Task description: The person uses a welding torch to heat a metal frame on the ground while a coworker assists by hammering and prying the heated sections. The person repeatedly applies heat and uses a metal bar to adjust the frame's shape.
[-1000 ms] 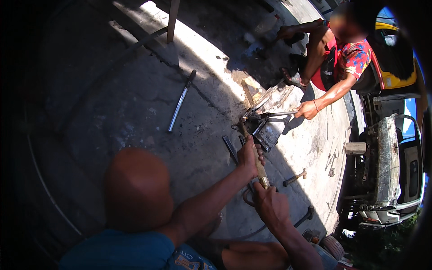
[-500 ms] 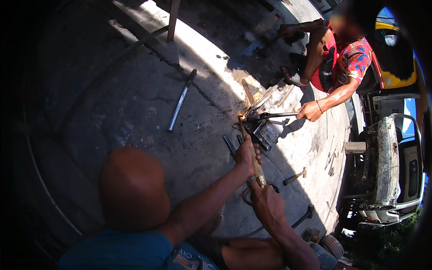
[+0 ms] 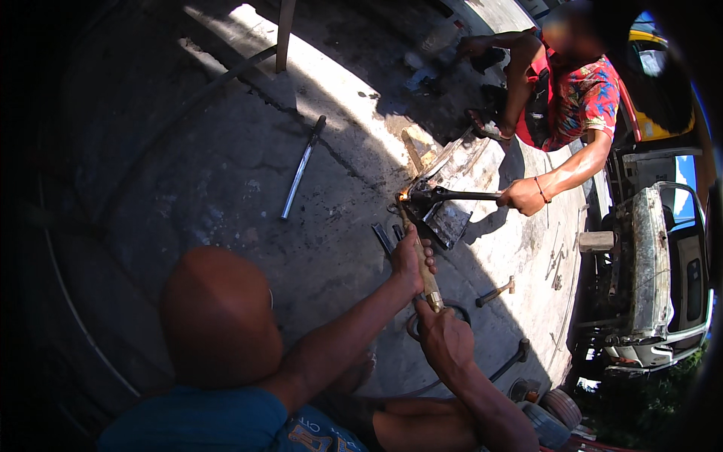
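Neither of my hands shows. In front of me, a seated person in a blue shirt grips a brass gas torch (image 3: 428,290) in both hands (image 3: 446,337). A small orange flame (image 3: 404,195) burns at its tip, against a dark metal part on the ground. Across from there, another person in a red flowered shirt (image 3: 595,90) crouches. One hand (image 3: 525,197) of that person holds a long-handled dark metal tool (image 3: 467,195). The tool's head rests by the flame, and I cannot tell its exact kind. Beneath it lies a worn metal piece (image 3: 449,224).
A shiny metal tube (image 3: 303,169) lies on the concrete to the left. A hammer (image 3: 495,293) lies to the right, near a shadow's edge. Old tires (image 3: 561,407) stand at the lower right. A stripped vehicle body (image 3: 649,264) and a wooden block (image 3: 596,242) are at the right.
The crouching person's hand has shifted slightly right and down, and the tool's handle now looks darker. The torch stays almost in place, its tip still at the flame.
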The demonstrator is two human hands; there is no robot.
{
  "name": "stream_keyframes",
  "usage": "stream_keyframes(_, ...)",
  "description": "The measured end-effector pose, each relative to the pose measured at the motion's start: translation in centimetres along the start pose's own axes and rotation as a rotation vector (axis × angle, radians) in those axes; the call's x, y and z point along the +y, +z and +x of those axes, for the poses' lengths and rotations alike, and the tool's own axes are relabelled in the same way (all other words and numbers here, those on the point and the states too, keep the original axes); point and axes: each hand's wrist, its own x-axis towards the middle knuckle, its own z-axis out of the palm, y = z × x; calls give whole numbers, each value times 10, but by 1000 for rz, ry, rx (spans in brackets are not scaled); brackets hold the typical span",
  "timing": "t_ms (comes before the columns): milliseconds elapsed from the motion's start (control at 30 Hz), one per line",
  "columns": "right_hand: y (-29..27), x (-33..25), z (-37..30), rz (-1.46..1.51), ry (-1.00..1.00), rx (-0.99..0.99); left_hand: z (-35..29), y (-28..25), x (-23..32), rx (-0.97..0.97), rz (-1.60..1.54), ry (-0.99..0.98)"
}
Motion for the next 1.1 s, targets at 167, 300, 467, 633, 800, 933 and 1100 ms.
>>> stream_keyframes(167, 0, 0, 0, 13, -7, 25, -1, 1, 2, -2, 13, 18)
stream_keyframes(300, -2, -1, 1, -27, 5, -37, -2, 3, 4, -14, 16, 5)
stream_keyframes(467, 2, -3, -1, -36, 13, -25, -3, 3, 4, -36, 20, 9)
stream_keyframes(633, 4, -3, -1, -48, -12, -10, -1, -1, 4, -33, 13, 8)
stream_keyframes(800, 7, -2, -1, 48, 34, -2, -1, 1, 5, -12, 20, 7)
stream_keyframes(933, 3, -3, 0, -6, 18, -28, -1, 2, 7, -18, 13, 2)
stream_keyframes(1100, 5, -1, 0, 30, 22, -17, 0, 1, 4, -27, 19, 2)
